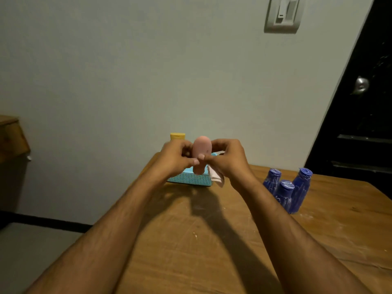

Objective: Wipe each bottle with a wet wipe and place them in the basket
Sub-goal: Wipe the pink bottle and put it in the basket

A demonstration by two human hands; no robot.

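Observation:
A pink bottle (201,148) is held upright in the air between both hands, above the near side of a light blue basket (188,178) on the wooden table. My left hand (175,159) grips its left side. My right hand (228,159) holds its right side and pinches a pale wet wipe (216,177) that hangs down below the fingers. A yellow-capped bottle (177,136) stands in or behind the basket, mostly hidden by my left hand. Three blue bottles (287,190) stand together on the table to the right.
The wooden table (212,240) runs from the wall toward me, its left edge slanting down to the bottom left. A dark door with a metal knob (361,84) is at the right. A wooden cabinet (11,136) stands at far left.

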